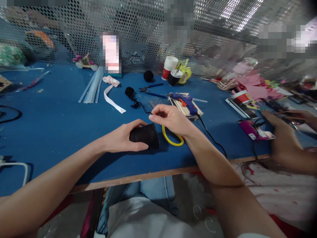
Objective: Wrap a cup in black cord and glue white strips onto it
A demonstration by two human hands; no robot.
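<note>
My left hand (126,137) is wrapped around a black cup (145,136), which lies tilted with its wide end toward the right. Just above that end, my right hand (167,117) pinches a thin black yarn strand (143,107). The strand runs back through a loose tangle to a small black yarn ball (129,91). Under my right wrist sits a yellow loop handle (173,140), apparently of scissors; my hand hides the rest.
Behind my hands are blue-handled pliers (155,91), a black ball (148,76), glue sticks (92,87) and a white ribbon (111,99). A corded blue glue gun (184,100) rests on wooden sticks. Paper cups (169,66) stand farther back. At right, a co-worker's hand (284,132) is near a phone (241,107).
</note>
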